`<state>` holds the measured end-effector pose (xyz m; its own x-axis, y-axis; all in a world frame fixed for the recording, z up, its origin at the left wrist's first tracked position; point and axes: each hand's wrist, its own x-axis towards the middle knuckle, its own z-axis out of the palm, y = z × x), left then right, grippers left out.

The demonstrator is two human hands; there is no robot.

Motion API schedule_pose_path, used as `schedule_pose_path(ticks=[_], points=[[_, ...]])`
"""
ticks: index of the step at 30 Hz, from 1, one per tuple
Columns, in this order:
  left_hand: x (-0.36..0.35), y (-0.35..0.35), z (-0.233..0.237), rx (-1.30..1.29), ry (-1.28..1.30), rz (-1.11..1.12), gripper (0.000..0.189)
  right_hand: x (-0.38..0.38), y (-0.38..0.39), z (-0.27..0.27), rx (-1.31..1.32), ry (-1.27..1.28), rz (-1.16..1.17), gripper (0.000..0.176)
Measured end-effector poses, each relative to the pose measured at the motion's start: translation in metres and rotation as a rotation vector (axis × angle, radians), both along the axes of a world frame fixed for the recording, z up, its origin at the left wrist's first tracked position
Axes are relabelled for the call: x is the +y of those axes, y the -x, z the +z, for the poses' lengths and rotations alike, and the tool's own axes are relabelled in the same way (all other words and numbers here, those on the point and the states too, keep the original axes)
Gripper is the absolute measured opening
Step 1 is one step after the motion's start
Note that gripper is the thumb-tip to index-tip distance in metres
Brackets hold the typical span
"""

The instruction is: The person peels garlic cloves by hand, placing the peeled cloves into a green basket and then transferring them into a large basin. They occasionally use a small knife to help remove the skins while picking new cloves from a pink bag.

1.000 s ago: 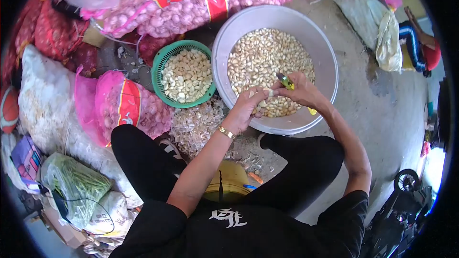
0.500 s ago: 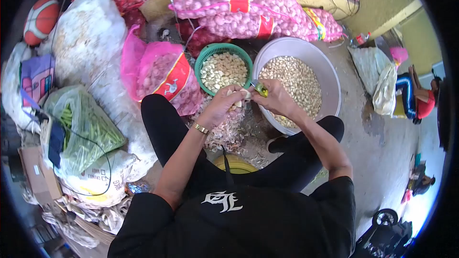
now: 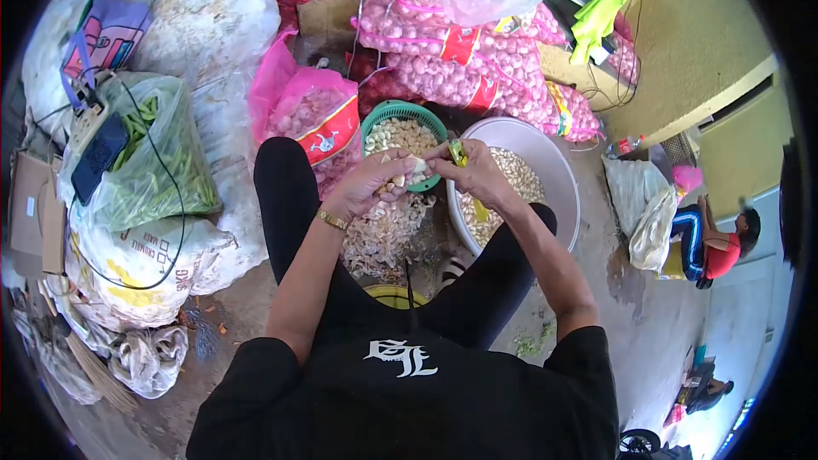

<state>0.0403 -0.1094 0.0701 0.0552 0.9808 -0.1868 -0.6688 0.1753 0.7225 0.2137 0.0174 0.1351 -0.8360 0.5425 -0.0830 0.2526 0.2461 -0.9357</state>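
Observation:
My left hand (image 3: 375, 183), with a gold watch at the wrist, is closed around pale garlic cloves (image 3: 399, 181) above the heap of peelings (image 3: 383, 234). Close to its right, my right hand (image 3: 471, 172) grips a small knife with a yellow-green handle (image 3: 458, 153); the blade is hard to make out. Behind my hands stands a green basket (image 3: 407, 109) of peeled cloves. A large pale tub (image 3: 558, 179) of cloves is at the right, partly behind my right forearm.
Pink mesh sacks of garlic (image 3: 417, 34) lie at the back. An open pink sack (image 3: 315, 115) stands left of the basket. A clear bag of green pods (image 3: 162, 153) is at the left. Another person (image 3: 720, 247) sits at the far right.
The view has turned and shifted, so the surroundings appear displaced. My hands remain close together, the left on the cloves and the right on the knife. My right knee appears further left.

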Motion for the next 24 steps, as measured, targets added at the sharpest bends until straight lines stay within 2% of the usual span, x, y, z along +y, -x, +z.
schedule_pose_path(ticks=[4,6,8,10,11,18,22,24], points=[[0.003,0.009,0.006,0.086,0.028,0.079,0.022,-0.003,0.007,0.014,-0.011,0.161,-0.019,0.016],[0.006,0.016,0.016,0.117,0.041,0.083,0.023,0.002,0.01,0.017,-0.106,0.268,-0.08,0.016],[0.016,0.025,0.008,0.147,0.024,0.065,0.025,0.008,0.012,0.009,-0.071,0.267,-0.046,0.016],[0.024,0.032,0.016,0.208,0.073,0.007,0.026,0.018,0.02,-0.008,0.11,0.06,0.017,0.02],[0.031,0.039,0.004,0.152,0.047,-0.035,0.026,0.023,0.024,-0.013,0.112,0.12,0.001,0.019],[0.058,0.051,0.012,0.237,0.032,0.112,0.022,0.058,0.045,-0.026,0.1,0.215,-0.014,0.017],[0.063,0.051,0.003,0.252,0.045,0.158,0.02,0.066,0.061,-0.041,0.231,0.258,-0.014,0.016],[0.054,0.046,-0.005,0.273,0.006,0.212,0.02,0.065,0.067,-0.055,0.296,0.109,0.005,0.016]])
